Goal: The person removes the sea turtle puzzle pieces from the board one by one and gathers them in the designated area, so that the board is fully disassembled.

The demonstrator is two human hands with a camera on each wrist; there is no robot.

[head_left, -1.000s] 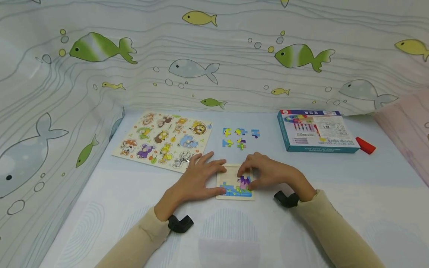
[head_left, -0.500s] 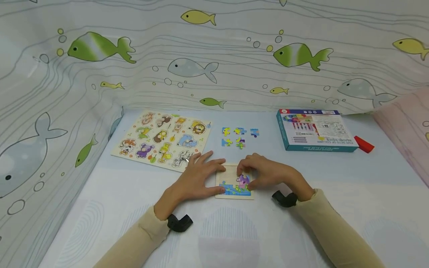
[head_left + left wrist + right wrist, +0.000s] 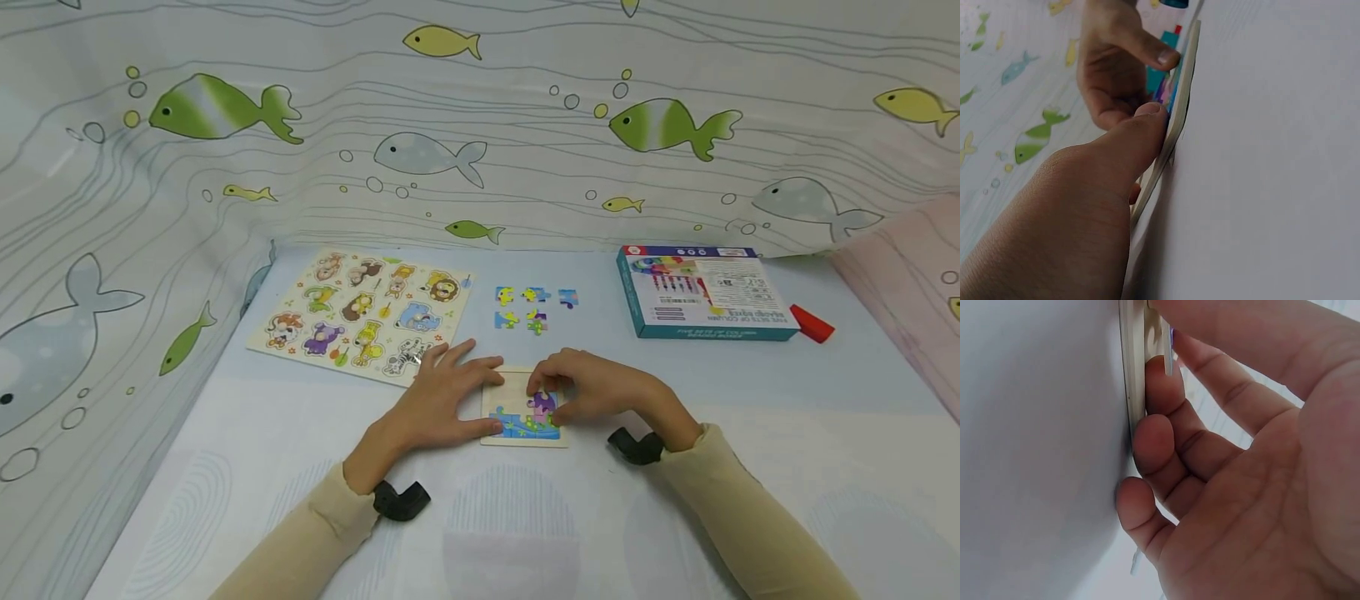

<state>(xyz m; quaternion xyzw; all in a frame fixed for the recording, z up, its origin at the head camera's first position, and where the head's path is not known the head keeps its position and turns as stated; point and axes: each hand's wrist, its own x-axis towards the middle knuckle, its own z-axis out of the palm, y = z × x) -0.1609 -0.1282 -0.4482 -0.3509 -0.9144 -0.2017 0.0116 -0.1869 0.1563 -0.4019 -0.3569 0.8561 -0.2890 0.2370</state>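
Observation:
A small wooden puzzle tray (image 3: 510, 392) lies on the table with blue, green and purple pieces along its bottom and right side. My left hand (image 3: 438, 404) rests at the tray's left side, fingers spread, the thumb on its lower left corner. Over the tray's right side, my right hand (image 3: 592, 387) pinches a purple and pink puzzle piece (image 3: 542, 405) between thumb and forefinger. In the right wrist view this piece (image 3: 1168, 353) stands slightly apart from the tray (image 3: 1136, 375), its edge toward the camera. The other right fingers curl by the tray's edge.
Several loose puzzle pieces (image 3: 507, 320) lie behind the tray. An animal peg puzzle board (image 3: 296, 287) is at the back left, close to my left fingertips. At the back right are a flat box (image 3: 712, 292) and a red object (image 3: 812, 323). Fish-printed cloth rises behind.
Both hands keep nearly the same places. The purple piece between my right fingers shifts and tilts slightly over the tray. The whole view drifts a little.

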